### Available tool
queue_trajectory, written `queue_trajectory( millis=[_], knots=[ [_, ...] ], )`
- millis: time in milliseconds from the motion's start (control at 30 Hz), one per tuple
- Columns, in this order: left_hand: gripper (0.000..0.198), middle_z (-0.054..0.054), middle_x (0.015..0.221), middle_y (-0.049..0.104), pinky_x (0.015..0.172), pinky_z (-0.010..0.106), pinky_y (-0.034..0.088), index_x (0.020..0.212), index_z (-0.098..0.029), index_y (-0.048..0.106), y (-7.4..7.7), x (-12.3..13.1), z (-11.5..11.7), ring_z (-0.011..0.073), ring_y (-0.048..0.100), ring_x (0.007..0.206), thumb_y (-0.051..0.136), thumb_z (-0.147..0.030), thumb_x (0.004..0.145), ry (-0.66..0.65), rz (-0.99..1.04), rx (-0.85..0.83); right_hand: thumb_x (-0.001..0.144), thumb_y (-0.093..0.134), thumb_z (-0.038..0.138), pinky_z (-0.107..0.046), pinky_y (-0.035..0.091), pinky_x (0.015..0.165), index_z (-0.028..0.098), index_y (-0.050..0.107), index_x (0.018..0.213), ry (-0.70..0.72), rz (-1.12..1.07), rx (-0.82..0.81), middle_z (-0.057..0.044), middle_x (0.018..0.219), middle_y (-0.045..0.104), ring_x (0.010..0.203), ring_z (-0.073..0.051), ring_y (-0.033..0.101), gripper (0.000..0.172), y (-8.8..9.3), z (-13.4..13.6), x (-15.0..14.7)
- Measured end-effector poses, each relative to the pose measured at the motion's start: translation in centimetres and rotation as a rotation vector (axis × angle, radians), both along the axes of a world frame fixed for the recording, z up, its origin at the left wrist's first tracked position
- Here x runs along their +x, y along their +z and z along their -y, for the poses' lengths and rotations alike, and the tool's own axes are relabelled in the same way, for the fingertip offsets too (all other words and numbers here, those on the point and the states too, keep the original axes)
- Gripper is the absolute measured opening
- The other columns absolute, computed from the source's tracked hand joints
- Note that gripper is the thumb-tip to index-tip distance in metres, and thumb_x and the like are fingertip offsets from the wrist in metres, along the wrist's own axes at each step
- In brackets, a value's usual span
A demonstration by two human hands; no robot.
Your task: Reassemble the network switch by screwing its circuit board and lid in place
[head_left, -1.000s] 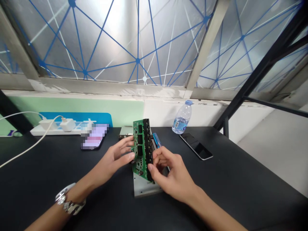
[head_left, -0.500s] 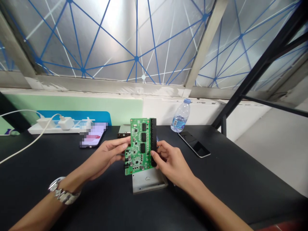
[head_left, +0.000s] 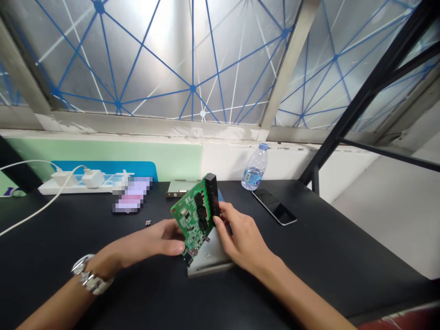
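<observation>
A green circuit board [head_left: 189,211] with black chips and a long black port block [head_left: 212,195] is held up at a tilt. My right hand [head_left: 242,229] grips the port block's edge between thumb and fingers. My left hand [head_left: 160,240] is at the board's lower left edge, its thumb near the bottom corner and its fingertips partly hidden behind the board. Below the board a grey metal case part [head_left: 211,261] lies on the desk, partly covered by the board and my right hand. A few small silver screws [head_left: 148,223] lie beyond my left hand.
Behind the board sits another metal piece [head_left: 178,187]. A water bottle [head_left: 254,169] and a dark phone [head_left: 275,206] stand and lie to the right. On the left are a lit phone [head_left: 133,195] and a power strip [head_left: 82,183] with white cables. The desk [head_left: 326,256] is black.
The board has gone from nearly upright to tilted, its top leaning right and its lower corner turned toward me. My left hand has moved lower along its edge, uncovering the screws.
</observation>
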State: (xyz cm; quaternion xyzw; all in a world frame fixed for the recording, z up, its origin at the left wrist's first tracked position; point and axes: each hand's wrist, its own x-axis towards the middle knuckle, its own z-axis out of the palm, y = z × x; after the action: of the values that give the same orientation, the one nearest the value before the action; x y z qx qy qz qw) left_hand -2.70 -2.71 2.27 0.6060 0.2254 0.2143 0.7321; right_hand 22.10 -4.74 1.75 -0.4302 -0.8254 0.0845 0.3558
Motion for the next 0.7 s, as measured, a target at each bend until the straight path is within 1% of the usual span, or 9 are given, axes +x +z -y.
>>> queue_trajectory(
  millis=[100, 167, 200, 267, 333, 433, 567, 633, 700],
  knots=[
    [0.066, 0.014, 0.127, 0.066, 0.102, 0.048, 0.044, 0.133, -0.019, 0.060, 1.2, 0.1, 0.4, 0.0332, 0.063, 0.114, 0.074, -0.052, 0.078, -0.062, -0.107, 0.003, 0.099, 0.043, 0.022, -0.032, 0.048, 0.070, 0.016, 0.048, 0.126, -0.006, 0.020, 0.054, -0.010, 0.102, 0.070, 0.082, -0.021, 0.068, 0.028, -0.2, 0.1, -0.2],
    [0.067, 0.013, 0.127, 0.066, 0.100, 0.048, 0.046, 0.135, -0.022, 0.059, 1.7, 0.1, 0.6, 0.0334, 0.065, 0.110, 0.076, -0.050, 0.076, -0.048, -0.142, 0.010, 0.099, 0.043, 0.023, -0.034, 0.050, 0.072, 0.017, 0.048, 0.127, -0.016, 0.014, 0.055, -0.010, 0.104, 0.071, 0.084, -0.022, 0.069, 0.029, -0.3, 0.1, -0.4],
    [0.067, 0.013, 0.127, 0.067, 0.099, 0.048, 0.047, 0.136, -0.024, 0.058, 1.8, 0.2, 0.7, 0.0330, 0.066, 0.109, 0.077, -0.048, 0.076, -0.018, -0.144, 0.022, 0.100, 0.044, 0.023, -0.034, 0.050, 0.074, 0.018, 0.049, 0.127, -0.020, -0.002, 0.039, -0.010, 0.105, 0.071, 0.087, -0.022, 0.069, 0.028, -0.3, 0.1, -0.4],
    [0.069, 0.012, 0.124, 0.068, 0.096, 0.047, 0.049, 0.139, -0.029, 0.054, 1.6, 0.2, 0.7, 0.0316, 0.067, 0.107, 0.078, -0.042, 0.075, 0.059, -0.142, 0.060, 0.099, 0.046, 0.024, -0.035, 0.052, 0.077, 0.020, 0.050, 0.126, -0.019, -0.067, -0.020, -0.010, 0.110, 0.070, 0.095, -0.023, 0.069, 0.027, -0.2, 0.1, -0.5],
    [0.075, 0.011, 0.124, 0.066, 0.094, 0.047, 0.050, 0.144, -0.032, 0.048, 1.0, 0.1, 0.7, 0.0299, 0.066, 0.107, 0.079, -0.037, 0.076, 0.121, -0.155, 0.099, 0.099, 0.048, 0.025, -0.035, 0.054, 0.079, 0.022, 0.051, 0.126, -0.011, -0.165, -0.091, -0.010, 0.116, 0.069, 0.102, -0.023, 0.068, 0.027, -0.1, 0.0, -0.7],
    [0.082, 0.012, 0.130, 0.060, 0.095, 0.046, 0.050, 0.148, -0.033, 0.038, 0.1, -0.1, 0.5, 0.0279, 0.064, 0.110, 0.079, -0.033, 0.077, 0.158, -0.188, 0.132, 0.097, 0.052, 0.026, -0.034, 0.056, 0.079, 0.024, 0.050, 0.129, 0.023, -0.311, -0.178, -0.011, 0.124, 0.065, 0.110, -0.024, 0.065, 0.033, 0.0, 0.1, -0.9],
    [0.082, 0.013, 0.137, 0.054, 0.100, 0.047, 0.048, 0.150, -0.032, 0.032, -0.5, -0.2, 0.1, 0.0273, 0.061, 0.115, 0.077, -0.032, 0.081, 0.225, -0.171, 0.192, 0.093, 0.058, 0.026, -0.032, 0.057, 0.079, 0.026, 0.047, 0.135, 0.078, -0.419, -0.241, -0.011, 0.129, 0.059, 0.118, -0.024, 0.060, 0.043, 0.1, 0.5, -1.1],
    [0.083, 0.014, 0.139, 0.053, 0.102, 0.047, 0.047, 0.150, -0.031, 0.030, -0.5, -0.1, -0.1, 0.0283, 0.060, 0.117, 0.076, -0.032, 0.081, 0.279, -0.174, 0.255, 0.093, 0.059, 0.028, -0.031, 0.056, 0.078, 0.025, 0.049, 0.132, 0.090, -0.464, -0.267, -0.010, 0.124, 0.059, 0.113, -0.023, 0.060, 0.041, 0.3, 0.7, -1.1],
    [0.086, 0.016, 0.139, 0.053, 0.102, 0.048, 0.047, 0.151, -0.030, 0.028, -0.4, 0.0, -0.3, 0.0295, 0.060, 0.117, 0.077, -0.031, 0.080, 0.335, -0.208, 0.357, 0.095, 0.055, 0.036, -0.030, 0.055, 0.072, 0.025, 0.052, 0.129, 0.125, -0.567, -0.379, -0.008, 0.111, 0.062, 0.098, -0.021, 0.063, 0.036, 0.7, 0.8, -1.0]
  ],
)
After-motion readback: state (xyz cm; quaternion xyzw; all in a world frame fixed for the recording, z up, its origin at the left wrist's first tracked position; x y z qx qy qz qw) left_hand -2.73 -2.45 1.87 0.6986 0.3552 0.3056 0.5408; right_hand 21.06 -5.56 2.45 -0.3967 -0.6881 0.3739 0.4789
